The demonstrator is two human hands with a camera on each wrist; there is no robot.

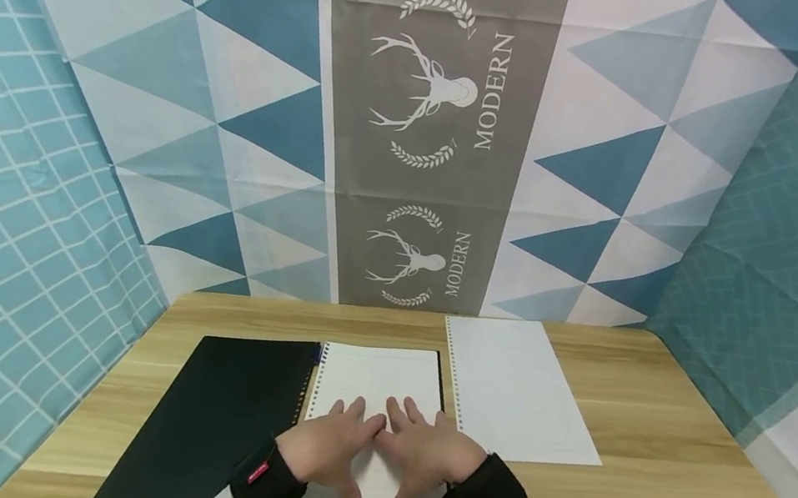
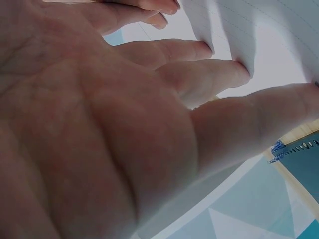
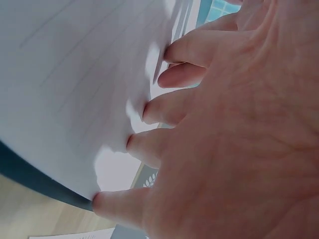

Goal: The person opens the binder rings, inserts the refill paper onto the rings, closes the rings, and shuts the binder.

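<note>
An open notebook with black covers lies on the table, its lined white pages (image 1: 383, 373) on the right and its black front cover (image 1: 219, 410) folded out to the left. My left hand (image 1: 330, 446) touches the page with spread fingertips, the palm raised off the paper. Beside it my right hand (image 1: 427, 453) rests its fingertips on the same page, its little finger near the right edge. The two hands meet around the index fingers. In the right wrist view the fingertips touch the lined paper (image 3: 75, 74). Neither hand grips anything.
A loose white sheet (image 1: 520, 391) with punched holes along its left edge lies right of the notebook. Ring binding (image 1: 307, 384) runs between cover and pages. The wooden table (image 1: 682, 455) ends at a patterned cloth backdrop (image 1: 429, 135).
</note>
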